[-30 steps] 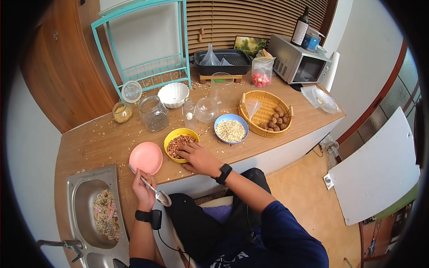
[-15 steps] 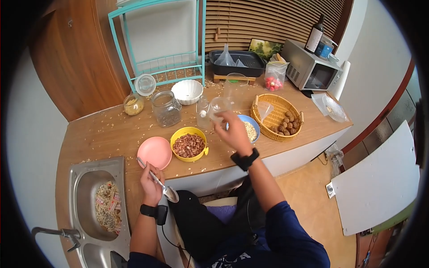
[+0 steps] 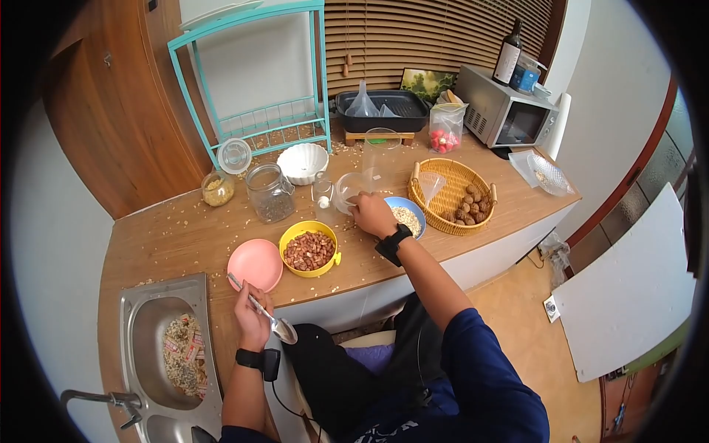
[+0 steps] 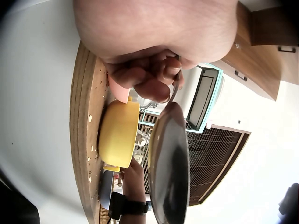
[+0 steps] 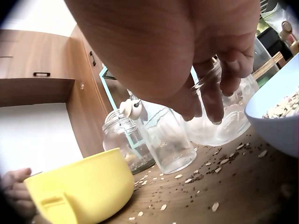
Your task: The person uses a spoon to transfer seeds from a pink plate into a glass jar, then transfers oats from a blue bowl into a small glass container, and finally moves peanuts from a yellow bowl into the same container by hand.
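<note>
The left hand [image 3: 253, 325] grips the handle of a metal spoon [image 3: 283, 331], its bowl hanging over the counter's front edge. Fingers of the right hand [image 3: 374, 215] curl over the rim of a round clear glass bowl [image 3: 348, 193]; the right wrist view shows them at the glass [image 5: 224, 126]. Left of that hand stand a clear bottle with a white stopper [image 3: 323, 201] and a yellow bowl [image 3: 309, 249] of reddish-brown nuts. A blue bowl [image 3: 406, 215] of oat flakes lies partly behind the right hand. A pink plate [image 3: 255, 264] is beyond the spoon.
A wicker basket [image 3: 452, 177] with walnuts stands at the right, a tall clear container [image 3: 382, 159] behind the glass bowl. Farther left are a glass jar [image 3: 270, 193], a white fluted bowl [image 3: 303, 162] and a sink [image 3: 164, 295]. Flakes lie scattered on the counter [image 3: 170, 247].
The right hand has left the nuts in the yellow bowl, moved up and right, and now holds the glass bowl's rim. The left hand still grips the spoon.
</note>
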